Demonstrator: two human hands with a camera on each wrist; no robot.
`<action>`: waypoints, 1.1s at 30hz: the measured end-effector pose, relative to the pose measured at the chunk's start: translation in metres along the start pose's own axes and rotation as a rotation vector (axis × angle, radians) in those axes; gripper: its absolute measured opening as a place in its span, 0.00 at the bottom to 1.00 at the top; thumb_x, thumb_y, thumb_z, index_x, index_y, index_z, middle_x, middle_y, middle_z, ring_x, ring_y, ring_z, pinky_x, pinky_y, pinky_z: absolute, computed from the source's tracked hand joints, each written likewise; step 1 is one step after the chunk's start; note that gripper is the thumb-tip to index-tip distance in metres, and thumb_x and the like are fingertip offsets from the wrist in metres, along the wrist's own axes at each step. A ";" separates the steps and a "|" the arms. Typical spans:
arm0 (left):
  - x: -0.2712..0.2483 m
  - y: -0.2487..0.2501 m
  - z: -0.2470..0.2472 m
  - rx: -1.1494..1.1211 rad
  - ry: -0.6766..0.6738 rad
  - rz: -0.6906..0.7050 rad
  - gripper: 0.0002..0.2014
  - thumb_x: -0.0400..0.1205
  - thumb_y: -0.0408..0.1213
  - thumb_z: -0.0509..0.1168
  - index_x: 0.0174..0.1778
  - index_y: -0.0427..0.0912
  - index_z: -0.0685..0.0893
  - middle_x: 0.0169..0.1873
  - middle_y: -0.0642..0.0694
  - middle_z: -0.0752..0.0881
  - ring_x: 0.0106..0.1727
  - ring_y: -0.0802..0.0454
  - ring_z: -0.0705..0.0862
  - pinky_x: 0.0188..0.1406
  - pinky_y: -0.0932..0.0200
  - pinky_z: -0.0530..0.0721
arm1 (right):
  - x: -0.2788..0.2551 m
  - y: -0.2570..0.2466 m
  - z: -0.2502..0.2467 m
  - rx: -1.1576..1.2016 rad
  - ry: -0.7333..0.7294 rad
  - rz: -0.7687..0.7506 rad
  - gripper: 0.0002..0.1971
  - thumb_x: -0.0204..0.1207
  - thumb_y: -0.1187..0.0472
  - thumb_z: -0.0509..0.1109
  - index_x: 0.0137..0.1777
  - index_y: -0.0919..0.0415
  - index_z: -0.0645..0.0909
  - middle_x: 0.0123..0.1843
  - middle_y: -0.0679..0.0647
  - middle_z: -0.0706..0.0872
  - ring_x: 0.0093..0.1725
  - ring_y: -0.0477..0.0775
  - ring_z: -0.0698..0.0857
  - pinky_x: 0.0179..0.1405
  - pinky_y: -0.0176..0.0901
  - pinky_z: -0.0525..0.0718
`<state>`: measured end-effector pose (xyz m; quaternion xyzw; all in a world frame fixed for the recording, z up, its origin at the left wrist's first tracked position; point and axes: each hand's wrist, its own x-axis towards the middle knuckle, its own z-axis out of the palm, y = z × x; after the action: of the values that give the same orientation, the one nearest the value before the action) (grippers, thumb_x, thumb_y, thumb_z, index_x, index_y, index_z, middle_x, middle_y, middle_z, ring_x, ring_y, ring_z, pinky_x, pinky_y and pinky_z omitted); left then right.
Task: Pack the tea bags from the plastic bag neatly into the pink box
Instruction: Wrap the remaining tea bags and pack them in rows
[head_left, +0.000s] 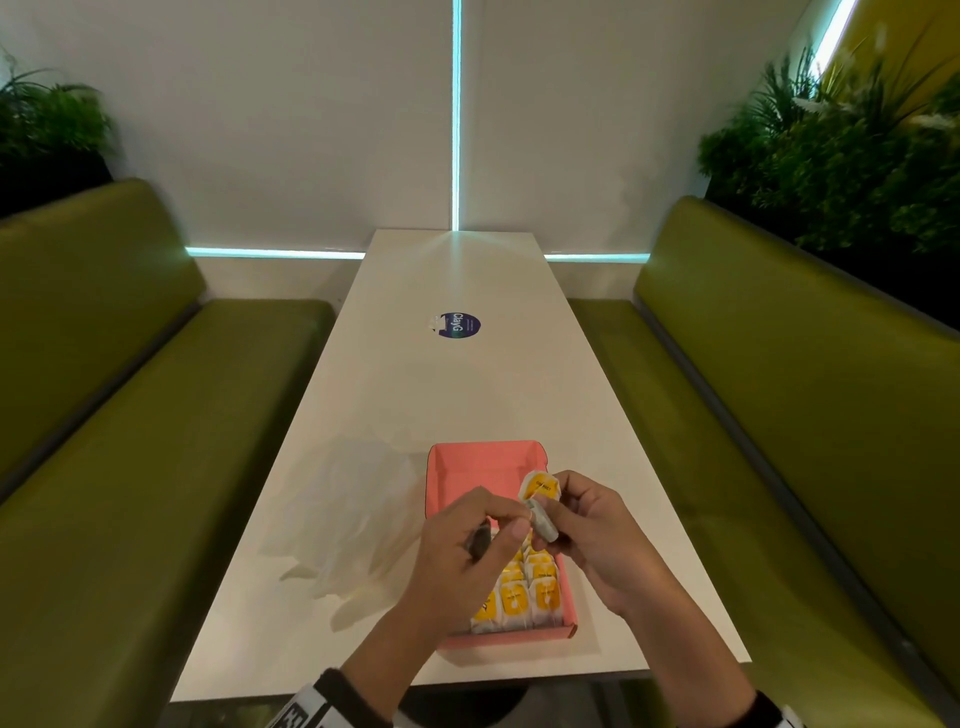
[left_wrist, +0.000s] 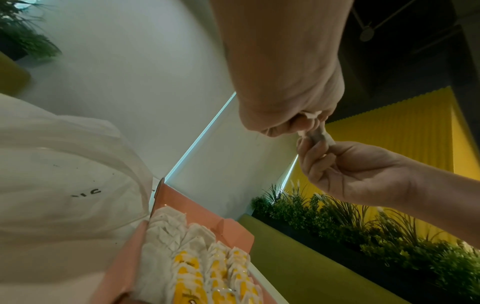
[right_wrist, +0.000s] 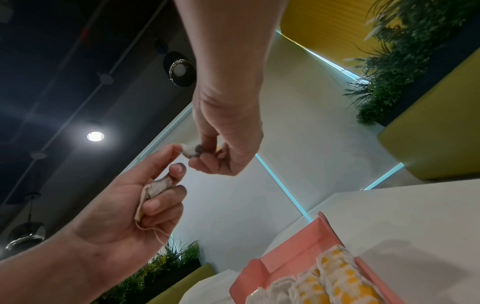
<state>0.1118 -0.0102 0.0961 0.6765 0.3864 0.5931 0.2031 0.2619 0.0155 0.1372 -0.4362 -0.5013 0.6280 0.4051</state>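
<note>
The pink box (head_left: 483, 465) lies open on the white table, its near half filled with rows of yellow-tagged tea bags (head_left: 524, 597). Above it both hands meet. My right hand (head_left: 550, 512) pinches a grey tea bag (head_left: 544, 524) with a yellow tag (head_left: 540, 486). My left hand (head_left: 521, 521) pinches that bag's other end with thumb and forefinger. In the right wrist view the left hand's curled fingers (right_wrist: 158, 203) also grip a second tea bag (right_wrist: 157, 188), its string hanging down. The clear plastic bag (head_left: 353, 519) lies crumpled to the left of the box; I see no tea bags in it.
A round dark sticker (head_left: 459, 326) is on the table (head_left: 467, 395) farther out. Green benches (head_left: 130, 415) run along both sides, with plants behind them. The table's near edge is just below the box.
</note>
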 end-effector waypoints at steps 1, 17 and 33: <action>0.000 0.002 0.000 -0.031 0.002 -0.022 0.05 0.81 0.46 0.64 0.44 0.54 0.84 0.37 0.65 0.85 0.26 0.61 0.78 0.25 0.68 0.75 | 0.000 0.000 0.001 -0.018 0.009 -0.006 0.05 0.79 0.68 0.64 0.43 0.65 0.81 0.30 0.54 0.85 0.26 0.49 0.81 0.32 0.40 0.82; -0.010 -0.015 -0.001 0.064 -0.033 0.028 0.08 0.81 0.49 0.64 0.49 0.52 0.86 0.35 0.69 0.83 0.28 0.70 0.77 0.30 0.74 0.76 | -0.001 -0.004 -0.002 0.139 0.012 -0.011 0.05 0.77 0.67 0.66 0.41 0.62 0.82 0.35 0.51 0.87 0.35 0.48 0.85 0.36 0.39 0.83; -0.011 -0.021 -0.006 -0.097 0.087 -0.239 0.16 0.73 0.63 0.67 0.49 0.60 0.88 0.41 0.60 0.90 0.21 0.60 0.73 0.21 0.68 0.74 | 0.004 0.005 -0.010 0.074 0.092 -0.078 0.02 0.71 0.69 0.72 0.42 0.64 0.81 0.36 0.53 0.88 0.38 0.49 0.86 0.36 0.37 0.85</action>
<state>0.0997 -0.0068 0.0745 0.5885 0.4437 0.6115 0.2878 0.2703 0.0211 0.1308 -0.4294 -0.4754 0.6092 0.4674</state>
